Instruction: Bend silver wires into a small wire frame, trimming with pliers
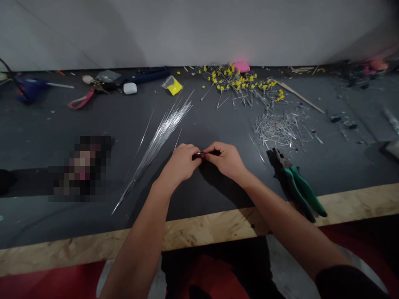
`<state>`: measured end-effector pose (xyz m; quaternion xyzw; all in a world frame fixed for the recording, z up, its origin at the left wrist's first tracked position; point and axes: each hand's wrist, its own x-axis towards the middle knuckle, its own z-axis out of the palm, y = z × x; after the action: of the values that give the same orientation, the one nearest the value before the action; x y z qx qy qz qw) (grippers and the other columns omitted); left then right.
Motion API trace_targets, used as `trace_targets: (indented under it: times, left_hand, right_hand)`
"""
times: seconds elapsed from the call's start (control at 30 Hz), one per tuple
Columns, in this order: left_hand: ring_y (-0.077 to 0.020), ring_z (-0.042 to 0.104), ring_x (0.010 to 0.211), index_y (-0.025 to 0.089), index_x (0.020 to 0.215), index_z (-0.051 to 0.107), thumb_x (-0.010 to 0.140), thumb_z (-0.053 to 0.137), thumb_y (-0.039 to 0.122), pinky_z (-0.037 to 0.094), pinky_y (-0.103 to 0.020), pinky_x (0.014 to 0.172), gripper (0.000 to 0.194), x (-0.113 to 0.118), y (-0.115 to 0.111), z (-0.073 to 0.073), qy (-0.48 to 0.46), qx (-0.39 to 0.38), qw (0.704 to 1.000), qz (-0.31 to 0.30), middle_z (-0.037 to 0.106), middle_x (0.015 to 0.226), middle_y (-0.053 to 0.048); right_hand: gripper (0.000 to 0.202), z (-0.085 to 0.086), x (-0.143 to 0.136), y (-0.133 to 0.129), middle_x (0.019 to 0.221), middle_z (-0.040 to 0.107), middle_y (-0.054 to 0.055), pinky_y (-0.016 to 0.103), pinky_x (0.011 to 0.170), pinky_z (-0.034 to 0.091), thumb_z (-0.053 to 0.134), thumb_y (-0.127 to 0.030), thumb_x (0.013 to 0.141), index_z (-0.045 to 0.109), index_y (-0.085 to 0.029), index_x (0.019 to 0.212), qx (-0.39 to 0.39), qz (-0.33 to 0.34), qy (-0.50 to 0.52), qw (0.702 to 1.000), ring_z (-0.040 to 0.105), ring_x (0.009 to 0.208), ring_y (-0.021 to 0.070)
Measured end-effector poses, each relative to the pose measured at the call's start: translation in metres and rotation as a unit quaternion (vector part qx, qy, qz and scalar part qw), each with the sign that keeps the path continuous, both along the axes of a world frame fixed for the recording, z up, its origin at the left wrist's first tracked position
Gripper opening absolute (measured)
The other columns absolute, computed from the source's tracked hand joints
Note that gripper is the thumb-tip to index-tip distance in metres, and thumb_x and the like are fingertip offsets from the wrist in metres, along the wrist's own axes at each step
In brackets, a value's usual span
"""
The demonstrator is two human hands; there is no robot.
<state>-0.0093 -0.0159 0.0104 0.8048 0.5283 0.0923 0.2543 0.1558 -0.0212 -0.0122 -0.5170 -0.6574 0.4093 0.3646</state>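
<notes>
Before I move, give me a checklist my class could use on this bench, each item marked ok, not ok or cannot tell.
1. Left hand and right hand both in view: ok, the left hand and right hand meet over the bench.
2. Small piece gripped: ok, the small piece is at the fingertips.
3. Small piece's shape right: cannot tell, fingers mostly cover it.
4. Long wires gathered: not ok, a stray wire lies beside the bundle.
5. Pliers off the wooden edge: not ok, the handles of the pliers lie across the edge.
</notes>
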Motion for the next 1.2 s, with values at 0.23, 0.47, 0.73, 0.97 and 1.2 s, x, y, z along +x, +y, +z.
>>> trace_targets:
  times: [0.23, 0.47, 0.73, 0.97, 1.2]
  left_hand:
    - [-0.0208, 0.051, 0.081, 0.016, 0.079, 0.06, 0.077, 0.048, 0.022, 0.039, -0.034, 0.075, 0.014, 0.002, -0.001, -0.001, -0.003, 0.003, 1.0, 0.025, 0.062, 0.081, -0.006]
    - [-0.0173, 0.056, 0.083, 0.018, 0.101, 0.061, 0.075, 0.058, 0.033, 0.043, -0.031, 0.074, 0.03, -0.008, 0.002, 0.005, -0.163, -0.101, 0.981, 0.041, 0.064, 0.09, -0.004]
    - [-0.0176, 0.061, 0.084, 0.018, 0.102, 0.063, 0.08, 0.052, 0.031, 0.047, -0.031, 0.078, 0.029, -0.049, -0.003, 0.015, -0.11, -0.003, 0.973, 0.202, 0.067, 0.096, -0.007]
    - [-0.0247, 0.056, 0.11, 0.015, 0.105, 0.063, 0.081, 0.043, 0.023, 0.038, -0.038, 0.098, 0.033, -0.079, -0.012, 0.011, 0.079, 0.134, 0.985, 0.07, 0.063, 0.115, -0.011]
    - [-0.029, 0.061, 0.093, 0.015, 0.106, 0.063, 0.079, 0.045, 0.036, 0.045, -0.037, 0.079, 0.038, -0.096, -0.02, 0.02, 0.202, 0.057, 0.955, 0.207, 0.066, 0.099, -0.014]
  right_hand:
    - [0.007, -0.002, 0.0, 0.004, 0.073, 0.069, -0.001, 0.025, 0.065, 0.042, 0.066, -0.026, 0.075, 0.068, -0.019, 0.074, 0.0, 0.015, 0.022, 1.0, 0.059, 0.068, 0.0125]
    - [0.015, -0.002, 0.003, 0.007, 0.069, 0.064, -0.001, 0.023, 0.06, 0.043, 0.066, -0.032, 0.074, 0.064, -0.018, 0.076, -0.032, 0.01, 0.055, 0.998, 0.055, 0.063, 0.0102]
    - [0.015, -0.002, 0.006, 0.016, 0.067, 0.063, 0.001, 0.017, 0.036, 0.038, 0.061, -0.032, 0.077, 0.061, -0.017, 0.077, -0.144, 0.028, 0.109, 0.983, 0.053, 0.05, 0.0081]
    - [0.019, -0.001, 0.021, 0.002, 0.057, 0.06, 0.0, 0.019, 0.034, 0.037, 0.059, -0.035, 0.079, 0.065, -0.017, 0.081, -0.155, 0.047, 0.016, 0.987, 0.048, 0.037, 0.0071]
    - [0.032, 0.015, 0.062, -0.027, 0.096, 0.068, 0.006, 0.028, 0.068, 0.048, 0.063, -0.036, 0.076, 0.066, -0.02, 0.103, 0.005, -0.033, -0.087, 0.996, 0.061, 0.074, 0.0139]
